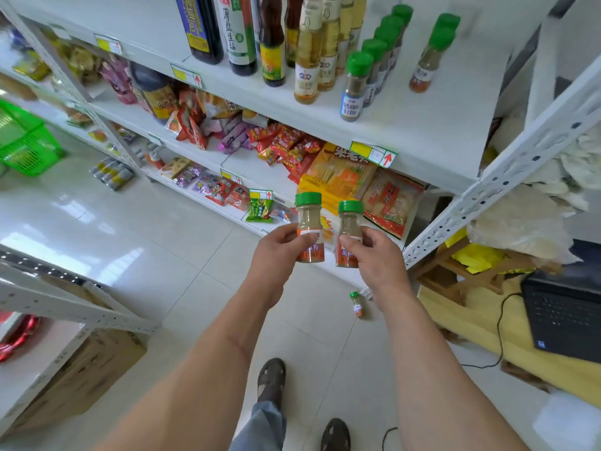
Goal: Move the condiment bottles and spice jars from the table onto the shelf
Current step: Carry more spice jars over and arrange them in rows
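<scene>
Standing upright, caps up, two spice jars, each hand's grip grasping one.

Bright, even daylight throughout, soft and diffuse. Patchy white window glare on glossy floor tiles at left. Faint, soft shadows only, under the shelf boards and arms. Strong wide-angle distortion: shelf uprights bowed and splayed toward edges, top bottles leaning outward. Centre fairly sharp, jar labels partly readable. Motion smear on green-capped jars at upper right. Corners soft and smeary, green basket at left edge blown out and fuzzy. Slight compression mush overall.
</scene>
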